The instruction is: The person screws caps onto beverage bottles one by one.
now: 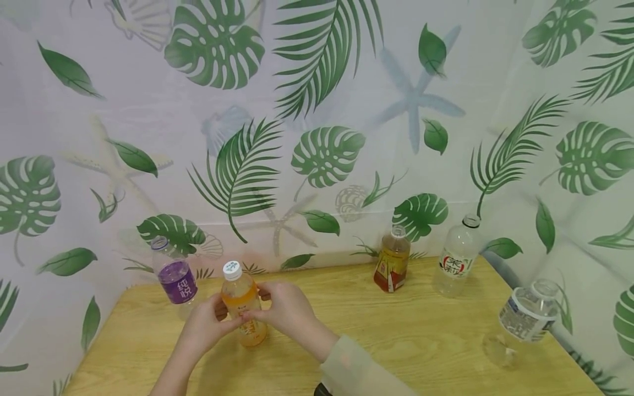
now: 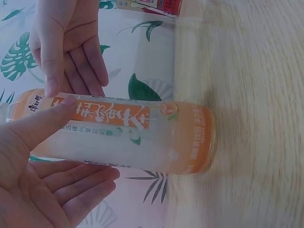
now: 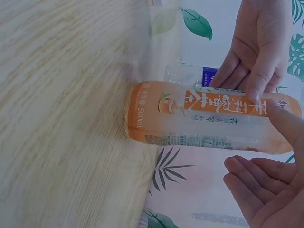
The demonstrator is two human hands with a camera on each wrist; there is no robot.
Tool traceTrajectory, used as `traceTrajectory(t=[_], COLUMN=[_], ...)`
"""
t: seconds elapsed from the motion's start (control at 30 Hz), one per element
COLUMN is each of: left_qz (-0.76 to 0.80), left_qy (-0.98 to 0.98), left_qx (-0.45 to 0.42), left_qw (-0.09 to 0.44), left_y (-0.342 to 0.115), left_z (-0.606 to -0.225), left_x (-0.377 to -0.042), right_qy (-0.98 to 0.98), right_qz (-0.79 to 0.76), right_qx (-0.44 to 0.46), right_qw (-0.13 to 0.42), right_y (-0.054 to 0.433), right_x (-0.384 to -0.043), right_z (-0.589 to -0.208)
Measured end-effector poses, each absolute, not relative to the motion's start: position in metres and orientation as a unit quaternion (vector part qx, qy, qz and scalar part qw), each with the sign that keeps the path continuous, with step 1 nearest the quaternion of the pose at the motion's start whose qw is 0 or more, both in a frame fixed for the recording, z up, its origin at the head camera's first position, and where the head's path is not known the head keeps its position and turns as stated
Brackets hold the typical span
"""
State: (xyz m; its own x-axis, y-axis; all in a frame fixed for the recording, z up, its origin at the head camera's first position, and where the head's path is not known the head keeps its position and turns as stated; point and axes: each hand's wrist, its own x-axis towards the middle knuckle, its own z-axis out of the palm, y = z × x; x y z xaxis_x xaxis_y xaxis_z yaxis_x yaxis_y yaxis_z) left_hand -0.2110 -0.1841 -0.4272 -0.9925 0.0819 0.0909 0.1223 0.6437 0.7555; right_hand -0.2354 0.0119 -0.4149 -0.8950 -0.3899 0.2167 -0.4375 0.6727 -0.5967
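Note:
A clear bottle (image 1: 241,308) of orange drink with a white cap stands on the table, between my two hands. An orange label with white characters faces forward. My left hand (image 1: 205,328) is at its left side, and the left thumb (image 2: 50,122) touches the label. The other left fingers stretch out fairly straight beside the bottle. From the right side, my right hand (image 1: 287,311) lays its thumb on the label too. Its fingers (image 3: 259,183) extend loosely, with a narrow gap to the bottle in the right wrist view.
A purple-labelled bottle (image 1: 177,283) stands just left of my hands. Further right along the back are a reddish-brown drink bottle (image 1: 392,264) and a clear bottle (image 1: 453,269). Another clear bottle (image 1: 525,313) is near the right edge of the wooden table (image 1: 346,297). Leaf-patterned cloth (image 1: 317,220) hangs behind.

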Motion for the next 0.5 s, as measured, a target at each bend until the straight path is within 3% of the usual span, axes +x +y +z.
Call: traceTrajectory(t=[0.3, 0.5], left_qz=[-0.382, -0.305], left_qy=[-0.922, -0.949], left_qx=[-0.067, -0.073], left_qw=[0.008, 0.027], left_y=[-0.198, -0.213], left_z=[-0.419, -0.401], left_x=[-0.2, -0.189], right_qy=[-0.925, -0.933], right_qz=[0.32, 0.292], right_qx=[0.206, 0.21], right_qw=[-0.005, 0.006], right_y=[0.042, 0.078], right_x=[-0.223, -0.216], right_z=[-0.405, -0.396])
